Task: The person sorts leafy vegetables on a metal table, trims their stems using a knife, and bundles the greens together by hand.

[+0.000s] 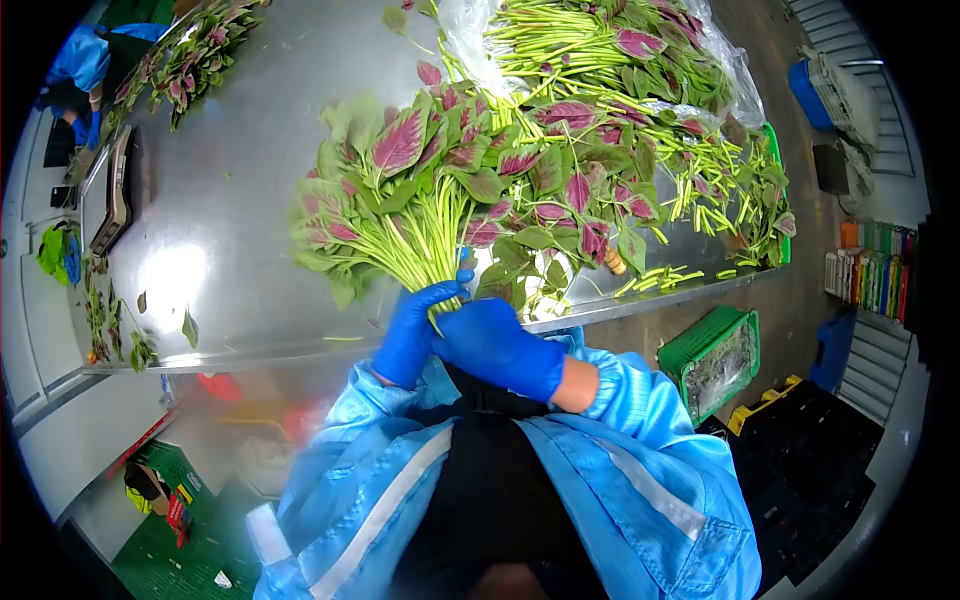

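A bunch of leafy stems [420,235], green with purple-centred leaves, stands upright above the table's front edge. My left hand [412,330], in a blue glove, is wrapped round the lower stems. Against it, my right hand [500,345], also gloved in blue, is closed at the stem ends; whether it grips them or something else is hidden. Just right of the bunch, loose leaves and stems [570,190] lie in a heap. Behind them a larger pile of stems [570,50] rests on clear plastic [470,40].
The metal table [250,200] carries more leafy stems [200,60] at the far left and a dark-edged tray or device [115,195]. Scraps lie along its left edge. A green crate [712,362] stands on the floor at right. Another person [82,60] in blue is at the upper left.
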### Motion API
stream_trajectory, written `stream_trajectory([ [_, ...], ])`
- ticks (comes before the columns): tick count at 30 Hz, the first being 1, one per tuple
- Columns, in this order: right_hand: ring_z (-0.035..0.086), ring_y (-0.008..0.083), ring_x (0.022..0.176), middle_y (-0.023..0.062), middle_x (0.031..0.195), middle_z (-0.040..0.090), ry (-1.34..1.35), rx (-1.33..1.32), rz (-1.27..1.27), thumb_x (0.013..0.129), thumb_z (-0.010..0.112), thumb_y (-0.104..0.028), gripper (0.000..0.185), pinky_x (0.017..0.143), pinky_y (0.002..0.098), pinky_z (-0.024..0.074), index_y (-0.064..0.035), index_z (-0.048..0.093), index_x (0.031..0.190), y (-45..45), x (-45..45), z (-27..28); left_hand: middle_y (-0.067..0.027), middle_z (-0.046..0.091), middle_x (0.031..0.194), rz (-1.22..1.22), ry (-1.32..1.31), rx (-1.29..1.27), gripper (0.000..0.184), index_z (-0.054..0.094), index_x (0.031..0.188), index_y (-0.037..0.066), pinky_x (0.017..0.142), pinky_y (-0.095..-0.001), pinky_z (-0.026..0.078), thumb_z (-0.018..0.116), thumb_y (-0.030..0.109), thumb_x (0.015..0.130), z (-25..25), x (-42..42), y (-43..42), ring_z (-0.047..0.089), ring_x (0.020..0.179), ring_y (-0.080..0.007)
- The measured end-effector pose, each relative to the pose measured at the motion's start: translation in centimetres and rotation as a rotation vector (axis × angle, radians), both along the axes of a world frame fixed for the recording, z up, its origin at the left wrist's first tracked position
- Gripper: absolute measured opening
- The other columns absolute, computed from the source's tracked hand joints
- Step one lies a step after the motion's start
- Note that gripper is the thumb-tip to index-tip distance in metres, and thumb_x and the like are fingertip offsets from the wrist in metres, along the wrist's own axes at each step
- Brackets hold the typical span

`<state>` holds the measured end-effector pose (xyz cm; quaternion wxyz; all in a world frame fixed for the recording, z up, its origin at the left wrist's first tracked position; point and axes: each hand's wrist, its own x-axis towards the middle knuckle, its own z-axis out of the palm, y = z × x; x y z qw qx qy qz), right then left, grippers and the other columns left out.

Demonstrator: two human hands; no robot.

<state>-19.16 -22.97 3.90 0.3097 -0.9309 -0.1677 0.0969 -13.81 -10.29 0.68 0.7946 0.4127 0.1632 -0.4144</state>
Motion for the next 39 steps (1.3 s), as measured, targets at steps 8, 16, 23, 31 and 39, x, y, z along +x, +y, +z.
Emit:
stream_trajectory([
  [8,0.06,0.0105,0.068,0.0032,0.078,0.065,0.381,0.733,-0.586,0.085,0.069,-0.018,0.018,0.062,0.0245,0.0484,-0.0024,0.067,0.094,-3.8,4.0,1.1,-0.0088,0.061,0.09,0.11,0.014,-0.04,0.056,0.051,0.124,-0.003,0.07,-0.0306,0.051,0.06,0.006,0.069,-2.0,-0.8,1.9,0.06,0.076,-0.0192],
  [16,0.062,0.0131,0.079,0.0058,0.092,0.066,0.561,1.306,-0.62,0.088,0.064,-0.006,0.016,0.068,0.0254,0.0514,-0.0008,0.064,0.102,1.2,4.8,0.0,-0.0147,0.063,0.097,0.305,-0.041,-0.029,0.044,0.053,0.116,-0.003,0.081,-0.0367,0.053,0.057,0.004,0.073,-0.7,-0.5,4.9,0.064,0.085,-0.0253],
  [23,0.064,0.0204,0.097,0.0119,0.114,0.063,-0.023,1.038,-0.096,0.09,0.059,-0.006,0.02,0.084,0.0312,0.051,-0.0036,0.062,0.11,4.6,5.6,-2.7,-0.013,0.062,0.102,0.441,-0.075,-0.082,0.051,0.048,0.125,0.0,0.079,-0.0352,0.049,0.057,0.008,0.076,0.8,0.5,7.6,0.061,0.088,-0.0218],
  [31,0.065,0.0202,0.084,0.0096,0.121,0.06,0.412,1.262,-0.198,0.095,0.052,-0.03,0.039,0.072,0.0298,0.0513,-0.0115,0.051,0.129,5.3,6.9,-0.3,0.0002,0.048,0.083,0.674,-0.171,-0.35,0.06,0.042,0.132,0.004,0.079,-0.0333,0.044,0.058,0.012,0.074,3.3,2.8,12.4,0.048,0.073,-0.0115],
  [39,0.055,0.0133,0.101,0.007,0.118,0.056,0.449,0.976,-0.496,0.091,0.061,-0.016,0.057,0.089,0.0259,0.0453,-0.0051,0.037,0.141,4.2,10.9,-15.2,0.0042,0.047,0.085,0.771,-0.206,-0.704,0.061,0.039,0.137,0.004,0.079,-0.0306,0.043,0.058,0.009,0.079,6.6,3.8,17.4,0.047,0.075,-0.0079],
])
